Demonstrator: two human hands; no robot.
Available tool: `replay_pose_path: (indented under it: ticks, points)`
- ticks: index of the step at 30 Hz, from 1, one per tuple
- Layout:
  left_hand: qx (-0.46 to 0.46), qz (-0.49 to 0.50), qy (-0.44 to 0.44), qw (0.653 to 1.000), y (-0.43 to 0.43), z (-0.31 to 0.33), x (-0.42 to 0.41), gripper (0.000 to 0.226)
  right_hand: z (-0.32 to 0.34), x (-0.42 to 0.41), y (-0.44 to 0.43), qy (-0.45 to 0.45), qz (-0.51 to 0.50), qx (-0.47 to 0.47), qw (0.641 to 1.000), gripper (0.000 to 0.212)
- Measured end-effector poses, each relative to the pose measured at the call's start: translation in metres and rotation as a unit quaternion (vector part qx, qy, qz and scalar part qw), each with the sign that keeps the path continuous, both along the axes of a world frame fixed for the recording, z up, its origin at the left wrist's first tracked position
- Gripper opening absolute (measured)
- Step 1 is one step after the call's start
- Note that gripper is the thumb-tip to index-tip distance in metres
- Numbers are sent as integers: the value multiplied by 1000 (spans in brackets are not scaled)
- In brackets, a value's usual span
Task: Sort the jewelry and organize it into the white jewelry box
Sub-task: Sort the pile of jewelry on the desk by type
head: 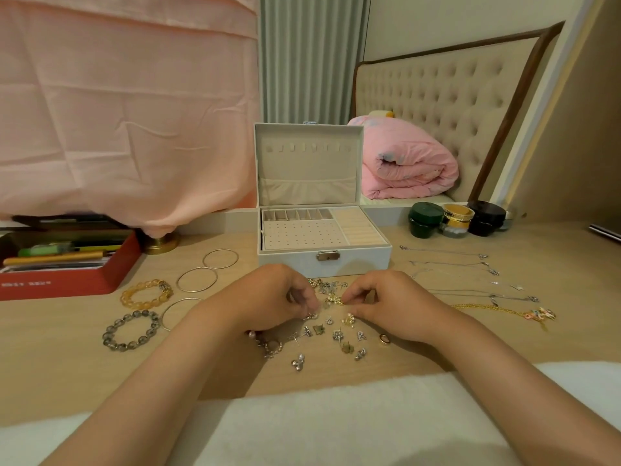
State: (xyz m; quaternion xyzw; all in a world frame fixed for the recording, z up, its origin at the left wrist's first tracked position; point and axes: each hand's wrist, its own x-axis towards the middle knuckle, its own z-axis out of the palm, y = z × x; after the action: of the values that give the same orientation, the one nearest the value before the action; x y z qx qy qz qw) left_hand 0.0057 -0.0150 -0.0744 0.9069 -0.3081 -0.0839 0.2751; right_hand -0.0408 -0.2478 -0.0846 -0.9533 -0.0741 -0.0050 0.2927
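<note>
— What are the fingers doing?

— The right hand (pixel 386 306) has thumb and forefinger drawn narrow, pinching a gold earring (pixel 336 301). The left hand (pixel 279 297) has its fingers curled in, the tips nipping a silver earring (pixel 312 316) down at the table (pixel 50 364).

— And around them?

— Loose earrings (pixel 337 335) lie scattered between and just below both hands, with a ring (pixel 384 338) beside the right wrist. The white jewelry box (pixel 289 262) stands just beyond the hands, lid upright, trays showing. To the left are thin bangles (pixel 197 279), an amber bead bracelet (pixel 148 284) and a grey bead bracelet (pixel 134 314). To the right, silver necklaces (pixel 493 272) lie in rows, and a gold chain (pixel 497 310) lies nearest.
</note>
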Motion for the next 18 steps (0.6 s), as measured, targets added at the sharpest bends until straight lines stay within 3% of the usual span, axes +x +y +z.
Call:
replay_pose_path:
  ticks: [3, 6, 11, 15, 18]
  points:
    - [30, 0, -2, 1000, 7, 7, 2, 28, 1, 4, 2, -18, -10, -5, 1000, 27]
    - [17, 31, -21, 999, 16, 12, 5, 27, 1, 9, 8, -45, 3, -89, 995, 34]
    - [41, 68, -48, 996, 30, 11, 10, 24, 7, 6, 16, -30, 6, -110, 993, 19]
    - [52, 110, -67, 990, 44, 15, 11, 24, 11, 4, 14, -8, 16, -51, 999, 15]
    - [38, 145, -105, 983, 54, 17, 8, 25, 9, 13, 15, -68, 7, -90, 994, 20]
